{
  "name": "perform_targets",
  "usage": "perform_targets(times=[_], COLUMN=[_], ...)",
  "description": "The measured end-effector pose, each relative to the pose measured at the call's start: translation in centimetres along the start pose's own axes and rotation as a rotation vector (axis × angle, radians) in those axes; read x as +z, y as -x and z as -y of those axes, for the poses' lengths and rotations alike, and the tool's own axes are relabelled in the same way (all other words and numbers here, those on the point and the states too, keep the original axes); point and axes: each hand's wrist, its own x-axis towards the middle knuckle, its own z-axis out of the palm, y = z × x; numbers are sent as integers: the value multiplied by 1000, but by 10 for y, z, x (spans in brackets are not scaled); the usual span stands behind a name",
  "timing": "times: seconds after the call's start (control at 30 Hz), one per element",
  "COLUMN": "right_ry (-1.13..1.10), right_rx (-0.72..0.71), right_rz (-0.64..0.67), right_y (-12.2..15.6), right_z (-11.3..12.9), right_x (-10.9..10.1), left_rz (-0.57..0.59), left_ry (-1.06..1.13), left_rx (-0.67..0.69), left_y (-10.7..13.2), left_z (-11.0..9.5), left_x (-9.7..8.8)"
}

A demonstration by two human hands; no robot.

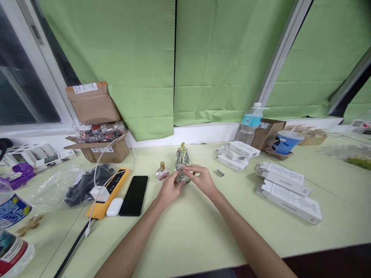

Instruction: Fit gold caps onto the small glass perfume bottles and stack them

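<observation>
- Currently, both hands are meeting at a tall clear glass bottle with a gold cap [181, 159], which is standing upright near the middle of the pale green worktop [203, 224].
- The left hand [169, 190] is reaching in from the tall bottle's left. Its fingers are curling almost closed and its fingertips are pinching the base of the glass.
- The right hand [203, 179] is reaching in from the tall bottle's right, thumb and forefinger pressing on its lower body and the other fingers bending loosely.
- A small round glass bottle with a gold cap [162, 172] is sitting just left of the tall bottle, apart from the left hand.
- A small silver cylinder [219, 172] is lying right of the tall bottle, beyond the right hand.
- A flat black phone [134, 195] is lying well to the tall bottle's left, with a white oblong case [114, 207] touching its far side.
- A stack of flat white cardboard boxes [237, 154] is sitting to the tall bottle's right.
</observation>
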Motion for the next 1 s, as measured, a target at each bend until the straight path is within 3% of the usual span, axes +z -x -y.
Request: perform_targets(times=[0.4,0.6,0.67,0.77,0.87,0.93,1.0], right_ry=[101,143,165,293,640,944,1121], right_rx=[-111,-169,-177,-154,2,218,480], right_rz=[39,65,37,-141,-345,-332,-233], right_y=[-1,-1,-2,-6,-7,-4,-1], right_z=[-10,0,4,-1,-20,-36,-50], right_x=[-6,-9,-12,-26,-51,-69,-84], left_rz=[7,6,-1,-19,-26,-18,-16], left_ry=[24,17,25,36,25,22,27], left_rx=[-10,-5,3,4,-13,-25,-27], left_y=[0,-1,-1,-1,0,0,0], left_z=[2,5,6,9,13,14,14], left_x=[0,1,2,3,5,5,5])
